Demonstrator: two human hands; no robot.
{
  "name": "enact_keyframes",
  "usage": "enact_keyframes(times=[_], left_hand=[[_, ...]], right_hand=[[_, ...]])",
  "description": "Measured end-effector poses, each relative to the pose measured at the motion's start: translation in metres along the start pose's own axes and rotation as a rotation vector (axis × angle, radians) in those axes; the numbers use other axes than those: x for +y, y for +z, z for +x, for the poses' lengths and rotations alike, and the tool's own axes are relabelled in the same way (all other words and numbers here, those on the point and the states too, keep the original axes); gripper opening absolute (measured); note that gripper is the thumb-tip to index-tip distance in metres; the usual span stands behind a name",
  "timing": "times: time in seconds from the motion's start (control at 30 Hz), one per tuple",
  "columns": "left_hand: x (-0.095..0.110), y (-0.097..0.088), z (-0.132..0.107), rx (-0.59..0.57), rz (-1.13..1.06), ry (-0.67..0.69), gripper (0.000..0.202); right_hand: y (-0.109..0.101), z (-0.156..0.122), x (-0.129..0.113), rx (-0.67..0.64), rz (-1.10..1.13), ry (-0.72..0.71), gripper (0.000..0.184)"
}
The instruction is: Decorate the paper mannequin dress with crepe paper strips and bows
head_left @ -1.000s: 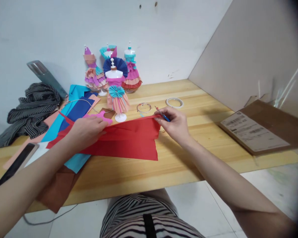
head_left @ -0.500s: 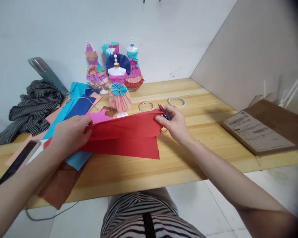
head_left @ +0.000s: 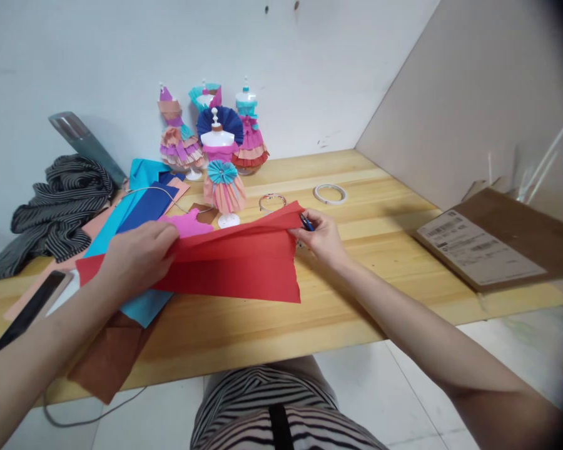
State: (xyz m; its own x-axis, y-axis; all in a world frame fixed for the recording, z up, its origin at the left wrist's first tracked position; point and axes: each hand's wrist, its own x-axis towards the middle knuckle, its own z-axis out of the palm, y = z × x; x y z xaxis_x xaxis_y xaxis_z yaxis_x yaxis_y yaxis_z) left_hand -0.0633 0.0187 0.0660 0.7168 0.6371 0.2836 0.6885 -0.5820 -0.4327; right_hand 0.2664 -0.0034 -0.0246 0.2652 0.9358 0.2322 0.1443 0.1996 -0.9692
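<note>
A long sheet of red crepe paper (head_left: 234,265) stretches between my hands above the table, folded lengthwise with a ragged right end. My left hand (head_left: 141,253) is closed on its left part, thumb and fingertips partly out of sight. At the right end, my right hand (head_left: 319,236) pinches the paper's edge. The same hand also keeps hold of a small tool with blue parts (head_left: 306,222), which looks like scissors mostly covered by the fingers. A pink paper piece (head_left: 187,223) lies just behind the red sheet.
Several small dress forms in paper dresses (head_left: 224,187) stand against the wall. Tape rolls (head_left: 329,194) lie behind my right hand. Blue paper (head_left: 147,206), brown paper (head_left: 107,362), striped cloth (head_left: 65,203) and a phone (head_left: 25,312) are left; a cardboard box (head_left: 502,244) is right.
My right hand has shifted slightly down and left along the paper's end. The upper right corner now sticks up past my fingers, and the blue tool's pointed tip no longer shows.
</note>
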Motion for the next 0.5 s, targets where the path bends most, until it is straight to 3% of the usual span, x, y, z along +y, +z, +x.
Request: enact_keyframes(times=[0.1, 0.2, 0.37, 0.5], left_hand=[[0.004, 0.01, -0.018, 0.179, 0.099, 0.244, 0.023], [0.006, 0.022, -0.031, 0.239, 0.068, 0.372, 0.028], [0.016, 0.037, -0.04, 0.245, 0.069, 0.428, 0.022], [0.026, 0.049, -0.045, 0.191, 0.0, 0.337, 0.025]], right_hand=[[0.001, 0.001, 0.004, -0.009, 0.017, -0.036, 0.018], [0.003, -0.001, 0.005, -0.002, 0.067, -0.044, 0.019], [0.0, -0.001, 0.008, 0.054, 0.109, 0.108, 0.026], [-0.006, -0.001, 0.011, 0.066, 0.102, 0.292, 0.031]])
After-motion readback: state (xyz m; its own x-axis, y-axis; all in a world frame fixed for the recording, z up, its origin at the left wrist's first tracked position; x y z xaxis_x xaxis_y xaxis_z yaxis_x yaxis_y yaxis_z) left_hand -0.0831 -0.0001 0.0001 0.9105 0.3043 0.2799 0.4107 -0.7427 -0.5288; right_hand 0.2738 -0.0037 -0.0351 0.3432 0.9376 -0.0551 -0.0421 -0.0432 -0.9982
